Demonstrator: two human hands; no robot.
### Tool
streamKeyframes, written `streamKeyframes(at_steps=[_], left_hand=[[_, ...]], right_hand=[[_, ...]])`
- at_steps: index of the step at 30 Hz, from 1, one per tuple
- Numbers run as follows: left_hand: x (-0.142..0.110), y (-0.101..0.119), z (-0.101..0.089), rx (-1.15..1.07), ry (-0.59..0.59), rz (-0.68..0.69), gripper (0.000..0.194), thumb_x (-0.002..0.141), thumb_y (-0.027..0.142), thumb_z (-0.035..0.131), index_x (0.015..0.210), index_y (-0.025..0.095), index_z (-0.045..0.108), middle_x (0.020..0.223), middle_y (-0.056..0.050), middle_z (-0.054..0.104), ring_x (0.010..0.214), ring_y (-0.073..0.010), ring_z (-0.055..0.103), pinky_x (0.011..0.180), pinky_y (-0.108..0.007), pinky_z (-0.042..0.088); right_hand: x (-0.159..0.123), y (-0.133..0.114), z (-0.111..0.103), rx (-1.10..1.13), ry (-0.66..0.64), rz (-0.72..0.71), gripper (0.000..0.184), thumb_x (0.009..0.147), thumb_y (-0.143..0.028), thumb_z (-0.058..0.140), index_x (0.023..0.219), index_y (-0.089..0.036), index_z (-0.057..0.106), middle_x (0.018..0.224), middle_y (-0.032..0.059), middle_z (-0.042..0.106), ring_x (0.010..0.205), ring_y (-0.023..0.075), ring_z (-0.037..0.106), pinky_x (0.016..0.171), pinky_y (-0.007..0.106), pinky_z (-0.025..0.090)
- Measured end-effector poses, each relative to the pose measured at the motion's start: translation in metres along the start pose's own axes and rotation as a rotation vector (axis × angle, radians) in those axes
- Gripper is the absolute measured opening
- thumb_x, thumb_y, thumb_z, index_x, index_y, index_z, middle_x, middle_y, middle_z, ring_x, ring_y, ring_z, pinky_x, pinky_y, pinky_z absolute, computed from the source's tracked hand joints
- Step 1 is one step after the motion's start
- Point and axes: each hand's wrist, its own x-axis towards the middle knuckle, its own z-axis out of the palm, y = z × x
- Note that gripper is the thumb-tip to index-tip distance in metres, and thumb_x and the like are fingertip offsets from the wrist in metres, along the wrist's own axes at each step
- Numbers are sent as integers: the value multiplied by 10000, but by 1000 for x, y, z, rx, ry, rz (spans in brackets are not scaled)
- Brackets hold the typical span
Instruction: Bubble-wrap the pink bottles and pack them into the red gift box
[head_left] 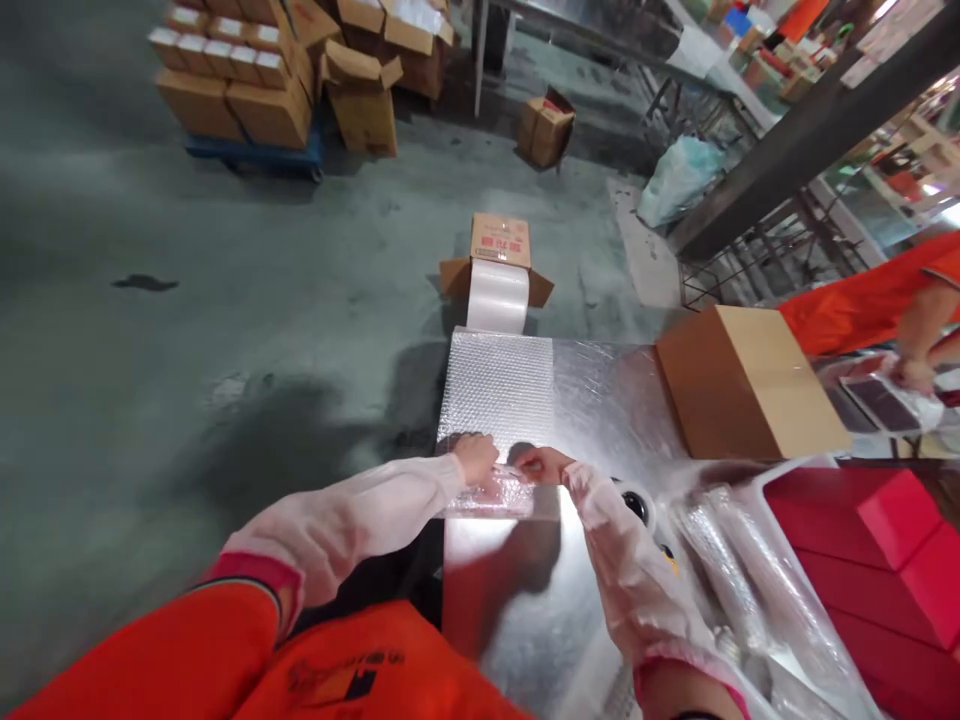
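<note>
A strip of bubble wrap [496,385] runs from an open carton on the floor [499,243] up onto a shiny metal table [517,600]. My left hand [475,459] and my right hand [541,464] are both closed on the near end of the wrap, which is bunched round a small item [491,493] that I cannot make out. Both forearms wear translucent sleeve covers over orange sleeves.
A plain brown box [746,385] sits on the table at the right, with red boxes [877,560] and wrapped rolls [750,580] nearer. A tape dispenser [637,508] lies by my right wrist. Another person's orange-sleeved arm [885,300] works at far right. Stacked cartons [247,70] stand across the floor.
</note>
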Motion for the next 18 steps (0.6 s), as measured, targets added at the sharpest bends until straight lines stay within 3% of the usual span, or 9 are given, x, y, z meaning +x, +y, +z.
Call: streamKeyframes(at_steps=[4, 6, 9, 11, 13, 15, 18], left_hand=[[-12, 2, 18, 16, 187, 47, 424, 809, 443, 763, 1116, 159, 696, 1140, -147, 687, 1110, -310, 632, 956, -418, 484], [-23, 5, 34, 18, 254, 75, 377, 878, 433, 692, 1122, 145, 679, 1118, -147, 687, 1112, -307, 622, 980, -425, 468], [-41, 8, 61, 21, 286, 122, 531, 846, 426, 730, 1267, 125, 611, 1315, -180, 627, 1228, -334, 567, 1037, -444, 439], [-48, 7, 70, 34, 281, 144, 662, 823, 331, 748, 1402, 115, 511, 1464, -202, 528, 1302, -333, 526, 1065, -436, 427], [-45, 3, 65, 40, 266, 137, 652, 821, 214, 696, 1430, 115, 489, 1480, -193, 522, 1294, -308, 540, 1057, -409, 438], [-33, -4, 43, 23, 206, 126, 605, 759, 214, 712, 1341, 119, 578, 1357, -167, 627, 1197, -303, 604, 995, -386, 480], [-5, -17, -8, -14, -25, 160, 466, 660, 337, 779, 1084, 152, 726, 1063, -104, 749, 1009, -305, 677, 851, -354, 525]], right_hand=[[6, -9, -7, -170, 61, 95, 355, 719, -393, 821, 1058, -292, 789, 1226, 95, 653, 1190, 335, 533, 966, 479, 457], [-2, -13, 0, -231, 135, 114, 370, 789, -405, 771, 1145, -309, 758, 1256, 111, 632, 1213, 343, 507, 995, 526, 425], [-26, -14, 32, -324, 293, -9, 341, 905, -295, 608, 1222, -229, 712, 1192, 133, 671, 1150, 292, 554, 1004, 484, 428], [-43, -13, 61, -384, 403, -170, 416, 867, -251, 600, 1266, -163, 674, 1255, 158, 658, 1191, 304, 546, 1036, 492, 416], [-54, -15, 85, -427, 471, -272, 587, 806, -281, 659, 1364, -112, 589, 1392, 189, 585, 1304, 344, 480, 1109, 535, 353], [-54, -21, 93, -466, 495, -252, 723, 785, -353, 715, 1430, -95, 515, 1468, 205, 525, 1363, 361, 436, 1158, 557, 287], [-32, -37, 70, -481, 443, -69, 734, 771, -424, 778, 1396, -119, 542, 1405, 213, 582, 1295, 345, 518, 1167, 528, 283]])
